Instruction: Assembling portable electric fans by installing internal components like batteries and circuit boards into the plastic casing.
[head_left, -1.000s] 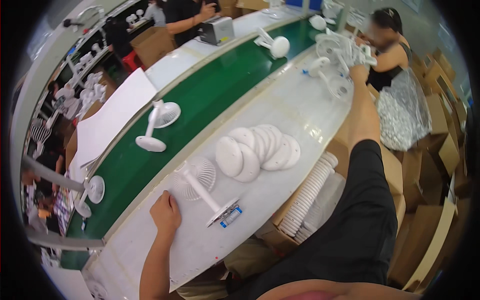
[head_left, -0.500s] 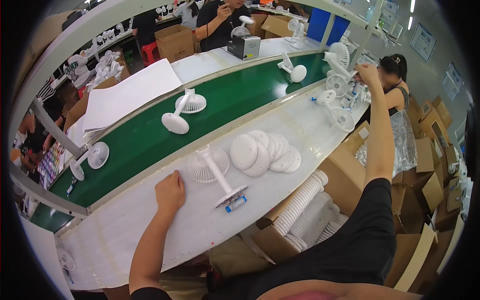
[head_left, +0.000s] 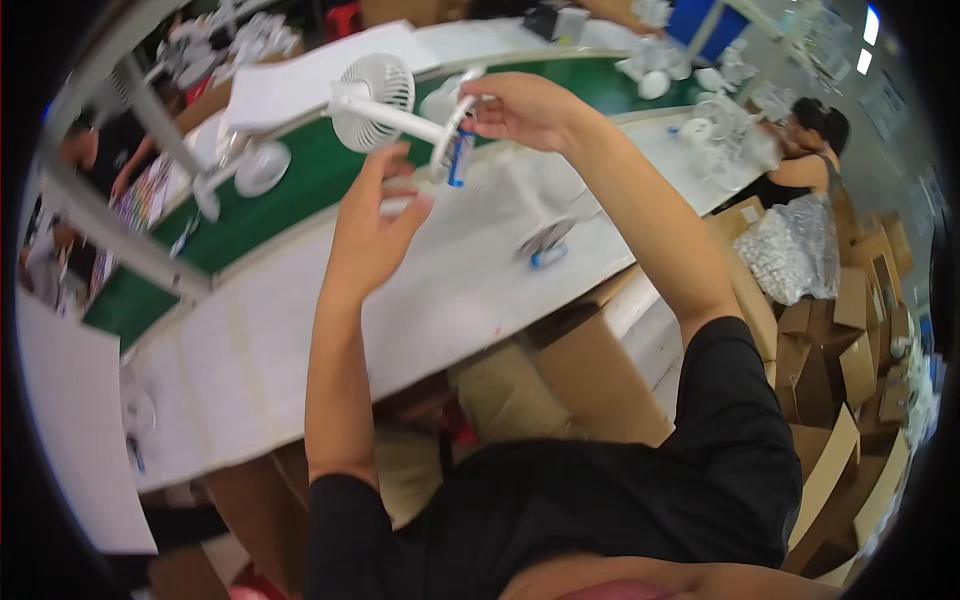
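In front of me, above the bench, a white desk fan [head_left: 372,104] is held up sideways. My right hand [head_left: 520,112] grips it by the rim of its round base, where a blue battery [head_left: 460,160] hangs out from the underside. My left hand [head_left: 376,226] is raised just below the fan's stem, fingers apart and slightly blurred, holding nothing. A second white fan [head_left: 545,238], smeared by motion, lies on the bench under my right forearm, with a blue battery at its base. Pale round covers beside it are partly hidden by that arm.
A green conveyor belt [head_left: 310,190] runs beyond the white bench [head_left: 270,350], carrying a white fan [head_left: 262,168] at left. At far right sits a co-worker [head_left: 815,150] near a cluster of white fans. Cardboard boxes [head_left: 610,365] stand below the bench's near edge and at right.
My right hand has come back from the far right with a fan in it. My left hand has risen off the bench toward that fan. The whole view has shifted.
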